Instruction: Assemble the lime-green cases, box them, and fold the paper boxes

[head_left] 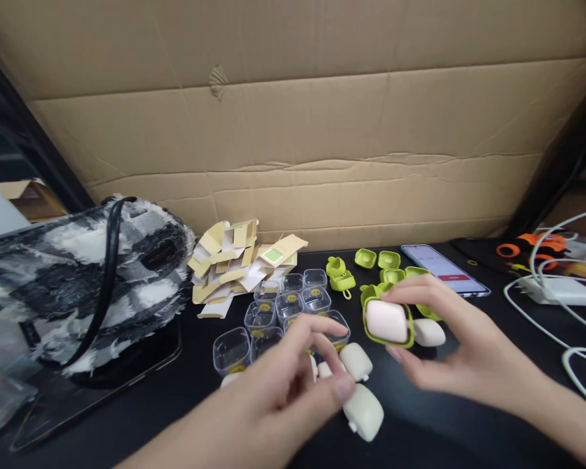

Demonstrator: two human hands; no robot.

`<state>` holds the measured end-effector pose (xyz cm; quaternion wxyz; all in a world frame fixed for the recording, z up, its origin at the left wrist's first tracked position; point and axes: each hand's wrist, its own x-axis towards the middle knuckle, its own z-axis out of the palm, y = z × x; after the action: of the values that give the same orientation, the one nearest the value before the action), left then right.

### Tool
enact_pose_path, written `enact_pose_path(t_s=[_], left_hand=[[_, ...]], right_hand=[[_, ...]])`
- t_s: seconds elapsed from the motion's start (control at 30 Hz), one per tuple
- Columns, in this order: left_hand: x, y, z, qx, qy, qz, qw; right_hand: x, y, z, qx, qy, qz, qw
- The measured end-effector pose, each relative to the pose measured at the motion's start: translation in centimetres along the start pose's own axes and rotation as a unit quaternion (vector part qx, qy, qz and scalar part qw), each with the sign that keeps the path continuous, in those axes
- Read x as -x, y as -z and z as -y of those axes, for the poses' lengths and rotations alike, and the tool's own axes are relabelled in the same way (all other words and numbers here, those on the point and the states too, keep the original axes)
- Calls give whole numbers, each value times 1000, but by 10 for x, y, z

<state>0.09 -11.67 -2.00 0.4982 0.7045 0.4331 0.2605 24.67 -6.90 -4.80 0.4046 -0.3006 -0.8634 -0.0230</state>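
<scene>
My right hand [461, 345] grips a lime-green silicone case between thumb and fingers. The green case [411, 333] wraps round a white earbud case [387, 321], whose rounded face shows. Nearer the middle, my left hand [297, 384] hovers with its index finger apart from the thumb and nothing visible in it. Close to its fingertips lie an off-white earbud case [364, 412] and another off-white earbud case [356, 362]. My left hand partly hides more white pieces and clear containers. Behind my right hand lies a white case [430, 333].
Several clear plastic containers [231, 349] stand beside flattened cardboard boxes [224, 260]. More green silicone cases [389, 260] lie near a phone [444, 270]. A furry black-and-white bag [141, 280] is at left, white cables [510, 293] at right, a cardboard wall [297, 130] behind.
</scene>
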Motion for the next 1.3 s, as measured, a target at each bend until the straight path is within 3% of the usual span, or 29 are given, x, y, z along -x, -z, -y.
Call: enact_pose_path(t_s=[0.07,0.17,0.23,0.3,0.33,0.4,0.57,0.73,0.8,0.93,1.1,1.3], left_hand=[[-4,15,-5,-149,-54,-23,987],[-13,19,3,-314,-150,-49,936],[-17,11,14,-422,-229,-73,874],[-18,-1,24,-526,-311,-116,783],[-17,-7,27,-554,-332,-133,752],[-16,-15,31,-577,-338,-157,727],[-19,-19,39,-558,-337,-157,742],[-22,-17,45,-502,-270,-91,816],[-22,-17,46,-485,-259,-67,832],[-22,-17,46,-506,-273,-67,816],[-26,-20,49,-536,-297,-96,784],[-22,-19,45,-492,-284,-126,813]], right_hand=[[-3,2,-15,147,55,70,985],[-2,-3,-28,239,95,136,957],[0,-12,-30,251,89,142,953],[2,-21,-29,260,82,147,951],[3,-25,-27,260,79,151,951],[2,-29,-23,252,74,163,951],[-3,-16,-16,192,35,183,963],[-5,15,-32,165,-39,153,974],[-4,25,-39,170,-55,156,971],[-4,30,-48,177,-73,184,964],[-13,17,-54,190,-80,200,958],[-18,-7,-60,187,-86,216,954]])
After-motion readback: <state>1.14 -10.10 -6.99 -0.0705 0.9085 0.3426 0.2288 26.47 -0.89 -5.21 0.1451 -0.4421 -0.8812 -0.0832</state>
